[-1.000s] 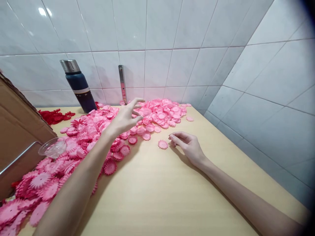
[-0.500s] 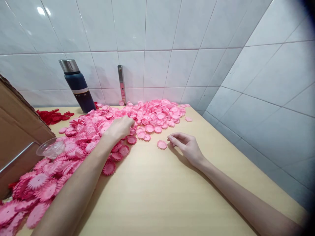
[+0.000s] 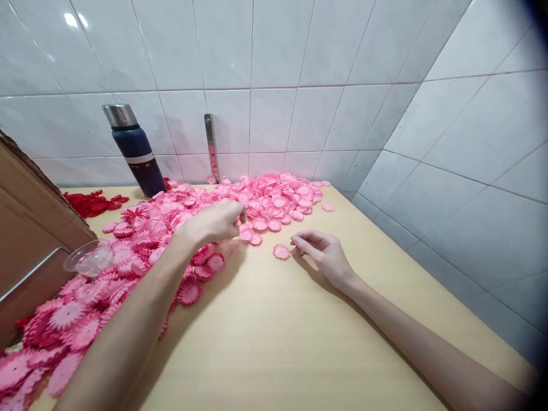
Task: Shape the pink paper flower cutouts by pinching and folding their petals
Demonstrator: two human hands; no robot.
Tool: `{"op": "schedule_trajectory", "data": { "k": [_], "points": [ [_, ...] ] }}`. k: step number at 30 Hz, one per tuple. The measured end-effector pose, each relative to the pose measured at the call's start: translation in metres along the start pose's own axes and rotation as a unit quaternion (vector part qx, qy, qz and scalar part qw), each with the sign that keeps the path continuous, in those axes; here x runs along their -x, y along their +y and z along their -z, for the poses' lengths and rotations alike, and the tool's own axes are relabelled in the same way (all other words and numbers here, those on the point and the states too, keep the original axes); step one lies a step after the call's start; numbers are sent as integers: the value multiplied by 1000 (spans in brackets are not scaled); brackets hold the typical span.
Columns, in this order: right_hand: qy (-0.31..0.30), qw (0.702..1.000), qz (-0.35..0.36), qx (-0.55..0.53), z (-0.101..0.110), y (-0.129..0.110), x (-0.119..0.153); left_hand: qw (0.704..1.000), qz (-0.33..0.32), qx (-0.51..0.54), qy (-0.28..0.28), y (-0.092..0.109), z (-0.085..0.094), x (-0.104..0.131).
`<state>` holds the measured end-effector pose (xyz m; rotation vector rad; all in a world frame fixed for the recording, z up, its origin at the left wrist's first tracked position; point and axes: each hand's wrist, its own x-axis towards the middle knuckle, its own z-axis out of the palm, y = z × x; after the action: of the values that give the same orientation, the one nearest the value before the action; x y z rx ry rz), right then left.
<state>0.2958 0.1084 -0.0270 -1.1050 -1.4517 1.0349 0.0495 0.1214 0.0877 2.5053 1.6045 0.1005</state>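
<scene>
We log one pink disc (image 3: 282, 251) lying flat and alone on the table (image 3: 274, 342), just off the near edge of the pink heap (image 3: 205, 217). It is round, so it has no long axis to speak of.

Our right hand (image 3: 325, 254) rests on the table just right of the disc, fingers loosely curled, holding nothing; its fingertips (image 3: 297, 242) sit almost against the disc's rim. It is the nearer hand.

Our left hand (image 3: 216, 222) is left of the disc, raised over the heap's edge, fingers pinched together. Whether it grips a disc we cannot tell.

Further left of the disc: a clear cup (image 3: 88, 260) and cardboard box (image 3: 29, 228). Behind the heap, at the tiled wall: a dark flask (image 3: 135, 151), red pieces (image 3: 92, 202), a metal strip (image 3: 210, 145).
</scene>
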Motion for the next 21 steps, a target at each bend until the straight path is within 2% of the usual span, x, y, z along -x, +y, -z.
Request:
{"op": "schedule_trajectory", "data": {
  "k": [3,6,8,11,13,14,17,18,20,21],
  "points": [
    [6,1000,-3,-14,0,1,0,990,-63,122,10,18,9,4],
    [-26,998,-2,-58,3,2,0,944,-137,296,-53,35,5,2],
    [-81,991,-6,-107,6,2,0,916,-157,365,-57,43,-6,-2],
    [-124,978,-26,-166,10,3,-1,892,-101,438,-32,47,-29,-11],
    [-101,976,-42,-188,12,4,-4,858,-56,511,8,49,-46,-17],
    [-83,975,-49,-198,13,4,-5,828,-29,559,32,50,-54,-19],
    [-56,969,-67,-231,15,4,-9,726,45,686,5,56,-76,-24],
    [-60,967,-68,-239,15,4,-10,704,51,708,-15,59,-83,-25],
    [-70,966,-66,-239,16,5,-10,677,64,732,-39,62,-95,-28],
    [-73,968,-62,-231,15,6,-10,679,69,730,-31,62,-100,-29]
  ]
}}
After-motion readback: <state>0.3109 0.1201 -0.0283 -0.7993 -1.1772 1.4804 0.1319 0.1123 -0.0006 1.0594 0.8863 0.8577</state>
